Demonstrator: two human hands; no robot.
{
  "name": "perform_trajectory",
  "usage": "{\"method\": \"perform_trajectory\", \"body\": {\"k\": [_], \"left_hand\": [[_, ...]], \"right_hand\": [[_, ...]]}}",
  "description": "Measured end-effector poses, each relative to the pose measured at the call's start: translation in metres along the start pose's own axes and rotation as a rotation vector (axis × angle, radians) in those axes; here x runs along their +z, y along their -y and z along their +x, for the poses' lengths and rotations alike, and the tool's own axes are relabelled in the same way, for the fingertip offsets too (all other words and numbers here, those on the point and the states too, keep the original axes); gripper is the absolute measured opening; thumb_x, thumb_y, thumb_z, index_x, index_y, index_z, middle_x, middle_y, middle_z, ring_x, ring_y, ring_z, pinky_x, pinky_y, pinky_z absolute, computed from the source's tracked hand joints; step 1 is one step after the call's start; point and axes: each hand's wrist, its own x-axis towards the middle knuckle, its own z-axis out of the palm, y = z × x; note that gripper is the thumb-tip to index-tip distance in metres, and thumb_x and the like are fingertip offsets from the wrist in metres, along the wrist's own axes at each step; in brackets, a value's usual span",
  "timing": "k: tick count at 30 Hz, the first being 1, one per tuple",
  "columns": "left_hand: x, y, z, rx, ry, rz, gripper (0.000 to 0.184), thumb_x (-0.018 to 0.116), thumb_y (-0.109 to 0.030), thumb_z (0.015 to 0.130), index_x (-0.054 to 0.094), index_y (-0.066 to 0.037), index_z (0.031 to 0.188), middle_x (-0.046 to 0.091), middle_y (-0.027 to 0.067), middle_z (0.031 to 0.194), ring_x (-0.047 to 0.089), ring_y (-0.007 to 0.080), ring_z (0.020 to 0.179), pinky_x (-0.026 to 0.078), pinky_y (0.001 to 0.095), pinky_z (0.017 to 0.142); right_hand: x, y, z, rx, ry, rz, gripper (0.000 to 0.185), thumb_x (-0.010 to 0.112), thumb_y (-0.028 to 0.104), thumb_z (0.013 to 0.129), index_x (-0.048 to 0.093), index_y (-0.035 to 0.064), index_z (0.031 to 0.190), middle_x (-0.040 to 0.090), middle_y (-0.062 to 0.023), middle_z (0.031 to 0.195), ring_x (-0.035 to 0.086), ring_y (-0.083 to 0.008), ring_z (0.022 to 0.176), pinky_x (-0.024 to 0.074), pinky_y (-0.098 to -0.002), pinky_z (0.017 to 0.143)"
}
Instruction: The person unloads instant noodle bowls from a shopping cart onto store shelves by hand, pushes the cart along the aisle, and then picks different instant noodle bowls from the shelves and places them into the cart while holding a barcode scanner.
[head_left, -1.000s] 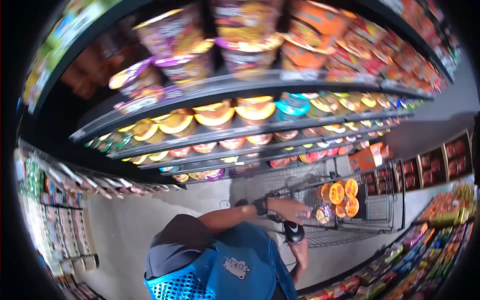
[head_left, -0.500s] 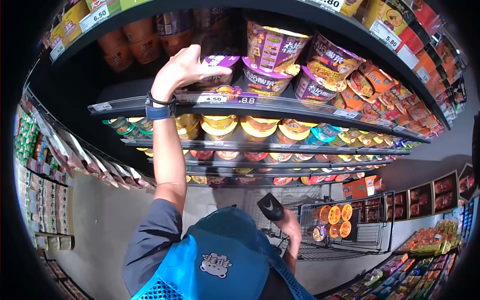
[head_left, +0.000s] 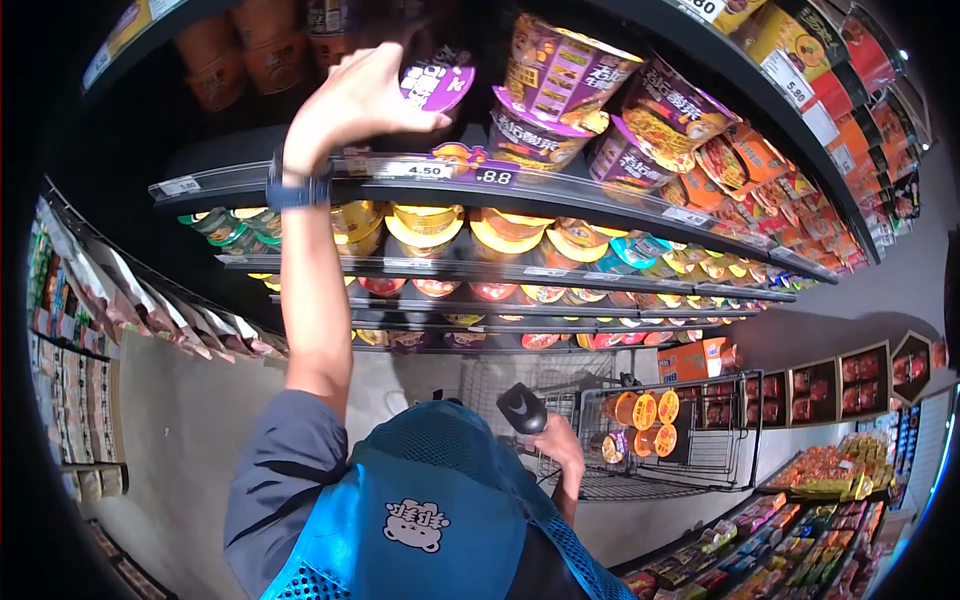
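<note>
My left hand [head_left: 362,108], wearing a dark watch [head_left: 298,183], reaches onto the upper shelf. Its thumb and fingers are around an instant noodle cup with a purple lid [head_left: 440,88], which is tilted; the fingers' far side is hidden. To its right stand stacked purple instant noodle cups [head_left: 565,75]. Low down near the shopping cart [head_left: 700,482], my right hand [head_left: 558,440] is closed against a dark object with a curved light mark [head_left: 522,408]. What that object is I cannot make out.
Lower shelves carry yellow-lidded noodle cups [head_left: 425,230]. The shelf's front rail [head_left: 560,195] crosses below my left hand. Several orange-lidded cups [head_left: 645,410] sit in the cart. Hanging packs [head_left: 150,290] line the left, and snack displays [head_left: 760,550] stand at lower right.
My left hand has closed further around the purple-lidded noodle cup, whose lid has turned and tilted. The whole view has shifted slightly. My right hand stays by the cart with the dark object.
</note>
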Motion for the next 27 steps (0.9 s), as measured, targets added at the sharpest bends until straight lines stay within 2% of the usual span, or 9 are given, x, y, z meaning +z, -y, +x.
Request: {"method": "perform_trajectory", "body": {"k": [2,4,6,8,12,14,19,25,27], "left_hand": [[-0.006,-0.017,-0.036,-0.008,-0.361,0.103,0.101,0.089,-0.042,0.057,0.043,-0.001,0.137,0.052,0.0227,0.118,0.051,0.034,0.117,0.043,0.0413,0.097],[-0.01,-0.027,-0.066,0.191,-0.682,-0.182,0.108,0.091,-0.03,0.056,0.033,-0.001,0.142,0.038,0.0185,0.136,0.039,0.0318,0.13,0.036,0.0424,0.108],[-0.001,-0.042,-0.1,0.089,-0.78,-0.677,0.112,0.089,-0.018,0.057,0.024,-0.002,0.147,0.033,0.0136,0.141,0.038,0.027,0.132,0.032,0.0423,0.114],[0.001,-0.075,-0.135,0.011,-0.832,-1.026,0.117,0.088,-0.024,0.057,0.02,-0.002,0.149,0.032,0.0143,0.143,0.036,0.028,0.135,0.03,0.042,0.115],[0.024,-0.107,-0.19,-0.166,-0.511,-1.131,0.121,0.084,-0.047,0.062,0.016,-0.002,0.151,0.032,0.0153,0.146,0.036,0.0296,0.136,0.027,0.0428,0.116],[0.033,-0.135,-0.2,-0.311,-0.264,-1.579,0.112,0.083,-0.031,0.067,0.016,-0.007,0.153,0.033,0.0154,0.148,0.037,0.0272,0.138,0.028,0.0418,0.117],[0.081,-0.198,-0.226,-0.476,0.027,-1.657,0.107,0.083,-0.018,0.067,0.019,-0.011,0.153,0.032,0.0126,0.149,0.032,0.026,0.141,0.026,0.0416,0.118],[0.178,-0.302,-0.233,-0.285,0.493,-1.511,0.101,0.077,0.003,0.064,0.023,-0.01,0.149,0.034,0.0113,0.145,0.035,0.0246,0.137,0.034,0.0405,0.114],[0.246,-0.331,-0.251,0.005,0.55,-1.159,0.105,0.083,0.003,0.06,0.025,-0.005,0.148,0.038,0.0151,0.141,0.039,0.0279,0.133,0.034,0.0412,0.113]], "right_hand": [[-0.004,0.0,0.001,-0.05,-0.04,0.016,0.025,0.073,0.011,0.071,0.067,-0.0016,0.092,0.068,-0.0214,0.081,0.07,-0.0333,0.082,0.0525,-0.037,0.071],[-0.009,0.008,0.007,-0.101,-0.117,-0.017,0.027,0.07,0.007,0.069,0.066,-0.0024,0.094,0.067,-0.0254,0.085,0.068,-0.0394,0.089,0.0524,-0.0392,0.074],[-0.011,0.004,0.012,-0.141,-0.156,-0.02,0.027,0.065,0.002,0.068,0.065,-0.0034,0.095,0.066,-0.0268,0.087,0.066,-0.0426,0.091,0.0522,-0.0408,0.077],[-0.021,0.037,0.007,-0.192,-0.228,-0.018,0.032,0.065,0.0,0.065,0.065,-0.0033,0.097,0.066,-0.0261,0.089,0.064,-0.044,0.092,0.0514,-0.0413,0.078],[-0.05,0.077,-0.016,-0.46,-0.228,0.103,0.045,0.068,-0.001,0.056,0.062,-0.0061,0.101,0.064,-0.0237,0.094,0.062,-0.0442,0.09,0.0496,-0.041,0.081],[-0.062,0.092,-0.041,-0.381,-0.273,0.214,0.045,0.071,0.003,0.056,0.061,-0.006,0.099,0.063,-0.021,0.09,0.062,-0.0424,0.084,0.0493,-0.0414,0.077],[-0.102,0.092,-0.095,-0.493,-0.234,0.203,0.045,0.077,0.021,0.061,0.061,-0.0015,0.095,0.056,-0.017,0.082,0.058,-0.0406,0.076,0.0466,-0.0406,0.067],[-0.11,0.012,-0.165,-0.251,-0.453,0.468,0.045,0.077,0.021,0.063,0.064,-0.0006,0.099,0.062,-0.019,0.089,0.06,-0.0411,0.086,0.0478,-0.0437,0.075],[-0.095,-0.035,-0.196,-0.062,-0.541,0.444,0.046,0.076,0.017,0.062,0.062,-0.002,0.102,0.062,-0.0186,0.093,0.063,-0.0379,0.089,0.0486,-0.0413,0.078]]}}
